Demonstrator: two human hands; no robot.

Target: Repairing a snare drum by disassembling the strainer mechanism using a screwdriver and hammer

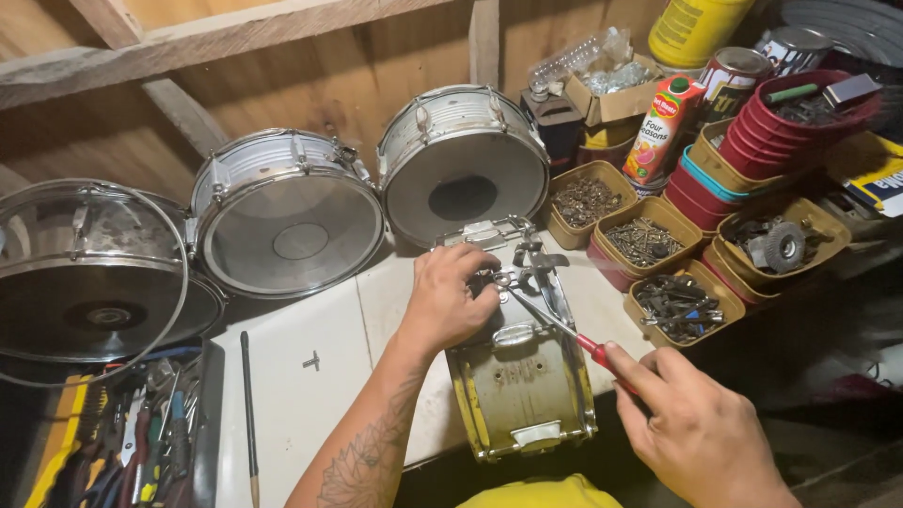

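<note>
A worn snare drum shell (pixel 523 381) lies on its side on the white worktop (pixel 301 395), its metal strainer hardware (pixel 527 268) facing up. My left hand (pixel 450 299) rests on the shell's upper edge, its fingers pinching a small metal part at the hardware. My right hand (pixel 691 435) grips a red-handled screwdriver (pixel 564 331). The screwdriver's shaft slants up and left, and its tip meets the hardware beside my left fingers.
Three silver drums (pixel 282 212) (pixel 463 162) (pixel 89 273) lean against the wooden wall. Yellow tubs of screws and metal parts (pixel 647 237) and stacked red bowls (pixel 804 118) crowd the right. A tool tray (pixel 141 442) and a thin dark rod (pixel 248 414) lie at left.
</note>
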